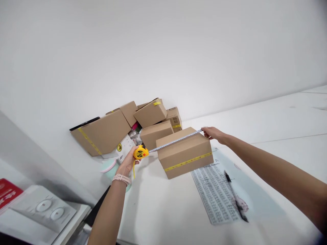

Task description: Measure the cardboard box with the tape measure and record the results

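My left hand grips the yellow case of a tape measure, and a yellow wrist strap dangles below it. From the case a pale blade runs out across the top of a brown cardboard box with yellow tape around its side. At the box's far right edge my right hand pinches the end of the blade between thumb and fingers. The box rests on the white table, partly over a printed sheet.
More cardboard boxes are stacked against the wall behind. A black pen lies on the sheet and a pale blue mat. Left of my arm stand a mint-green container and a white appliance with two dials.
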`<act>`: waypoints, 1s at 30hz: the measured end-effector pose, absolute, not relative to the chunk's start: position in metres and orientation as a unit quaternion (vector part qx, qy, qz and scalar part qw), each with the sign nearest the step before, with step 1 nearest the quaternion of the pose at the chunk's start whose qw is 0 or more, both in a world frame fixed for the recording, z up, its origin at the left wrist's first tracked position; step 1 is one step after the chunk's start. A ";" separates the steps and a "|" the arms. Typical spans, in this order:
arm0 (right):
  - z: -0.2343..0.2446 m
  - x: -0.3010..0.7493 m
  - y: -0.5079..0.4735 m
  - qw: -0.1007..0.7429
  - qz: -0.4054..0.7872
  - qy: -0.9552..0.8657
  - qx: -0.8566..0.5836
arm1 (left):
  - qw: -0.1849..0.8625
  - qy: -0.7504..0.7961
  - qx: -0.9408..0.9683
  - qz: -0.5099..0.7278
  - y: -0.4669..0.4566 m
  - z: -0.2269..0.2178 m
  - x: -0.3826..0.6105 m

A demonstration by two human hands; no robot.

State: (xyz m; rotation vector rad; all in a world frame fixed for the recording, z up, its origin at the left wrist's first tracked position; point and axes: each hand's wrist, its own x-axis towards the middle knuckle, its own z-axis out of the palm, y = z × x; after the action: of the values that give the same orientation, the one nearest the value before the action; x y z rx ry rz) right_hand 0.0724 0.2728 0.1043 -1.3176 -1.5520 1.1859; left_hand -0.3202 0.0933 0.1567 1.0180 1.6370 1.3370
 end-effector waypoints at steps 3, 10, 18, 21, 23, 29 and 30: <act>0.102 0.065 0.275 0.348 0.441 -0.640 -0.524 | 0.393 0.644 0.404 0.517 0.099 0.148 -0.323; 0.099 0.056 0.274 0.272 0.465 -0.675 -0.505 | 0.427 0.619 0.413 0.514 0.122 0.137 -0.311; 0.087 0.058 0.283 0.242 0.479 -0.673 -0.509 | 0.471 0.591 0.396 0.522 0.126 0.132 -0.320; 0.084 0.057 0.285 0.243 0.478 -0.667 -0.518 | 0.497 0.572 0.386 0.526 0.126 0.132 -0.318; 0.083 0.055 0.284 0.254 0.478 -0.653 -0.530 | 0.509 0.557 0.376 0.538 0.127 0.132 -0.314; 0.089 0.053 0.270 0.299 0.469 -0.621 -0.553 | 0.511 0.527 0.341 0.588 0.125 0.138 -0.300; 0.091 0.056 0.268 0.308 0.465 -0.616 -0.556 | 0.511 0.524 0.338 0.592 0.126 0.140 -0.296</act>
State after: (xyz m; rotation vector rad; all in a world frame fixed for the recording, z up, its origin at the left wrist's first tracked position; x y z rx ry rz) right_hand 0.0562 0.2679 0.0914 -1.4714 -1.6299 1.2286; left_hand -0.2963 0.1255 0.1398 0.8127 1.2622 1.4243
